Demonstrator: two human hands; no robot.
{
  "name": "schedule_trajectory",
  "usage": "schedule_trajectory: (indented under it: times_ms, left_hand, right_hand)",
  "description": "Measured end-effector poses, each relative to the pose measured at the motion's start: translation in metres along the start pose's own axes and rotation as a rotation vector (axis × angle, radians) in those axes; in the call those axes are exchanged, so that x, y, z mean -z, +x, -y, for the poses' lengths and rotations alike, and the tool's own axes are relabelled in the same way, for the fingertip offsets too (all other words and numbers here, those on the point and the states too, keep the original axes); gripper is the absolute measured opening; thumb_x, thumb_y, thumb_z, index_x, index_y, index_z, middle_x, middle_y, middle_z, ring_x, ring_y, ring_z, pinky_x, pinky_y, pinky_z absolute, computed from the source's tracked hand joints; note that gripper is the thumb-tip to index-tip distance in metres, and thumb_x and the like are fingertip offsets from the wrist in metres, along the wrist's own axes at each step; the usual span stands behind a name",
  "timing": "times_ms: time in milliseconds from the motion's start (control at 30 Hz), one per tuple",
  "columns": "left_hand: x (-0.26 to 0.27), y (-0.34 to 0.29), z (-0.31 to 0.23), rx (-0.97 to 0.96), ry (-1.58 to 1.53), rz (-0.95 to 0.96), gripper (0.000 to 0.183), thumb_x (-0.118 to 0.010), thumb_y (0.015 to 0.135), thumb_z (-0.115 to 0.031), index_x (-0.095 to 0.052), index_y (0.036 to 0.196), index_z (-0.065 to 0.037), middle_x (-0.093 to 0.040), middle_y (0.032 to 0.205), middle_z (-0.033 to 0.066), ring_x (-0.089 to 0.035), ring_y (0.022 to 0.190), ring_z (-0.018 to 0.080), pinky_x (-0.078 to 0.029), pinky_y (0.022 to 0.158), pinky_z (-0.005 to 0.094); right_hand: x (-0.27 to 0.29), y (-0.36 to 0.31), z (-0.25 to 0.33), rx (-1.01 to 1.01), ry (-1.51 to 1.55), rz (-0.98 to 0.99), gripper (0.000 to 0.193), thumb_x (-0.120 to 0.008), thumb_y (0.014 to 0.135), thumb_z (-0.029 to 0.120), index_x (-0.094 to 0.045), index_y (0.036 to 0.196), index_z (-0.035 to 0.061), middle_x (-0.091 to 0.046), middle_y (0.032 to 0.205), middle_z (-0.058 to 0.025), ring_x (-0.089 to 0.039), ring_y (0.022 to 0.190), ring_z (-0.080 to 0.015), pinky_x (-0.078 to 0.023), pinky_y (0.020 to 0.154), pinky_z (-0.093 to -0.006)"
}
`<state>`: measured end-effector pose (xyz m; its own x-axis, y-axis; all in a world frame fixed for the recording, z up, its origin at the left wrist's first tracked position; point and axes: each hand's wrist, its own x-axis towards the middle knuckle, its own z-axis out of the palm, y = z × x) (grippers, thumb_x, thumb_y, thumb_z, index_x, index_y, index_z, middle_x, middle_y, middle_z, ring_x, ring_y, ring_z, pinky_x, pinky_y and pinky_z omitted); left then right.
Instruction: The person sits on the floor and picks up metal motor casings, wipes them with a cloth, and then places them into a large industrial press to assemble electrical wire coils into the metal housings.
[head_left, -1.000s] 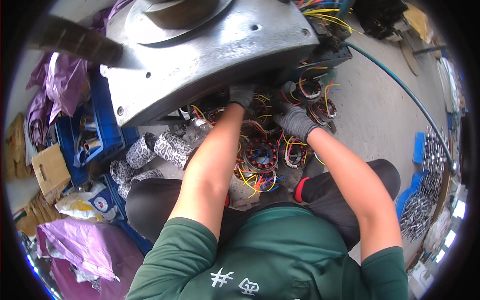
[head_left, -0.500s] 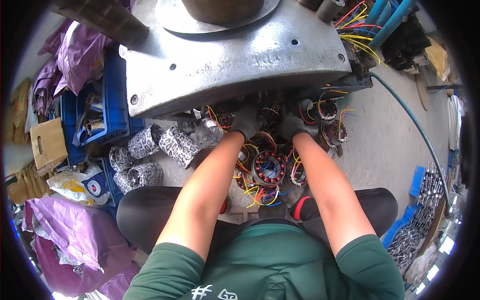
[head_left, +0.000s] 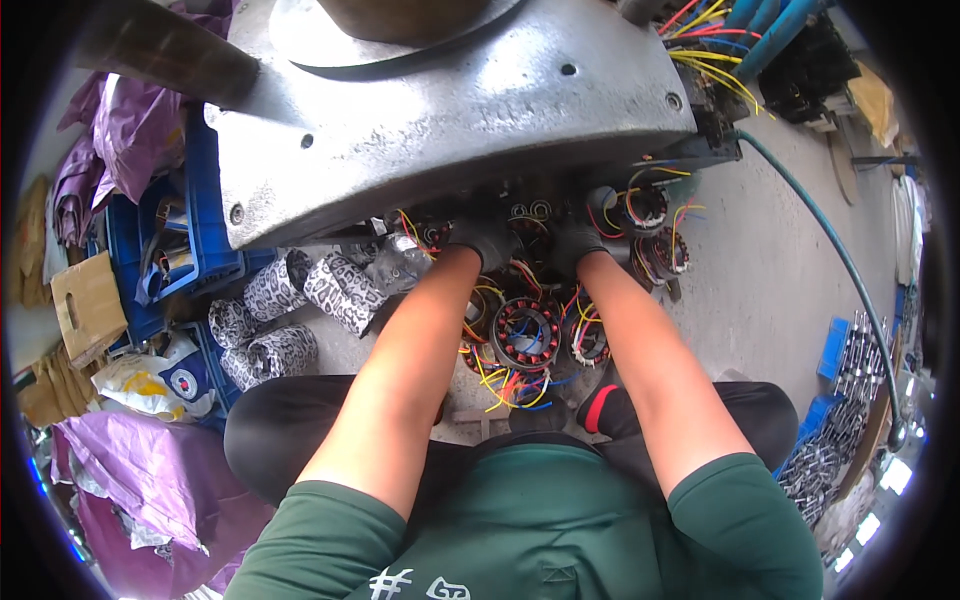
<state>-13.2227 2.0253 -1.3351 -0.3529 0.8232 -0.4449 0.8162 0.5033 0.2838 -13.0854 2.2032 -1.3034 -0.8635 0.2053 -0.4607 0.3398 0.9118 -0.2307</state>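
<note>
Both my arms reach forward beneath the overhang of a large grey metal machine plate (head_left: pixel 450 130). My left hand (head_left: pixel 482 246), in a grey glove, is left of a wound motor stator (head_left: pixel 531 236) in the shade. On that stator's right is my gloved right hand (head_left: pixel 577 246). The fingers of both hands are lost in shadow, so their grip cannot be made out. Nearer to me, between my forearms, lies a round stator (head_left: pixel 527 333) with reddish coils and coloured leads. Another stator (head_left: pixel 590 340) sits beside my right forearm.
More stators (head_left: pixel 645 205) stand right of my hands. Leopard-patterned cylinders (head_left: pixel 343 292) lie on the floor at left, beside blue crates (head_left: pixel 205 215) and purple sheeting (head_left: pixel 150 470). A green hose (head_left: pixel 822 230) curves along the right. Blue trays of metal shafts (head_left: pixel 822 470) are at lower right.
The view has shifted a little, so the machine plate appears farther left. My hands stay under the plate beside the same shaded stator.
</note>
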Motion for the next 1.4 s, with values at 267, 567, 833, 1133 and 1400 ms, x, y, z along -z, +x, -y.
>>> schedule_trajectory:
  times_ms: [267, 567, 833, 1133, 1400]
  left_hand:
    - [0.048, -0.033, -0.043, 0.098, -0.183, 0.154, 0.054, -0.054, 0.096, -0.046, -0.057, 0.136, -0.01, -0.064, 0.13, 0.0214, -0.063, 0.117, 0.0385, -0.049, 0.1, 0.0496]
    - [0.066, 0.029, -0.095, 0.487, -0.632, -0.308, 0.053, -0.055, 0.096, -0.046, -0.059, 0.133, -0.007, -0.064, 0.127, 0.023, -0.062, 0.115, 0.0409, -0.051, 0.097, 0.0498]
    - [0.049, 0.079, -0.083, 0.513, -0.56, -0.369, 0.055, -0.051, 0.098, -0.048, -0.057, 0.139, -0.013, -0.059, 0.14, 0.0176, -0.057, 0.128, 0.0325, -0.046, 0.105, 0.0469]
    - [0.082, 0.057, -0.047, 0.541, -0.562, -0.348, 0.066, -0.032, 0.105, -0.054, -0.031, 0.159, -0.017, -0.023, 0.168, 0.0085, -0.02, 0.154, 0.0291, -0.018, 0.125, 0.046]
    - [0.078, 0.054, -0.035, 0.445, -0.628, -0.417, 0.065, -0.031, 0.105, -0.054, -0.031, 0.159, -0.017, -0.023, 0.167, 0.0087, -0.02, 0.154, 0.029, -0.018, 0.125, 0.0463]
  right_hand:
    - [0.019, -0.031, 0.011, -0.103, 0.037, 0.371, 0.076, -0.062, 0.086, 0.053, -0.045, 0.151, 0.0166, -0.042, 0.156, -0.0198, -0.049, 0.137, -0.0359, -0.045, 0.109, -0.049]
    - [-0.059, 0.017, -0.062, -0.151, 0.312, -0.464, 0.053, -0.061, 0.091, 0.038, -0.057, 0.135, 0.009, -0.066, 0.124, -0.0238, -0.062, 0.116, -0.0422, -0.05, 0.095, -0.0525]
    - [-0.009, 0.091, -0.056, -0.063, 0.006, -0.356, 0.036, -0.045, 0.098, 0.025, -0.063, 0.129, 0.0193, -0.066, 0.125, -0.0198, -0.063, 0.114, -0.0412, -0.051, 0.097, -0.0519]
    - [0.005, 0.104, -0.052, -0.23, -0.045, -0.162, 0.051, -0.04, 0.105, 0.036, -0.05, 0.148, 0.0117, -0.044, 0.156, -0.0161, -0.043, 0.143, -0.0331, -0.036, 0.116, -0.0477]
    - [0.018, 0.102, -0.037, -0.171, -0.179, -0.12, 0.053, -0.04, 0.105, 0.038, -0.046, 0.151, 0.0123, -0.042, 0.158, -0.0153, -0.04, 0.145, -0.0321, -0.034, 0.117, -0.048]
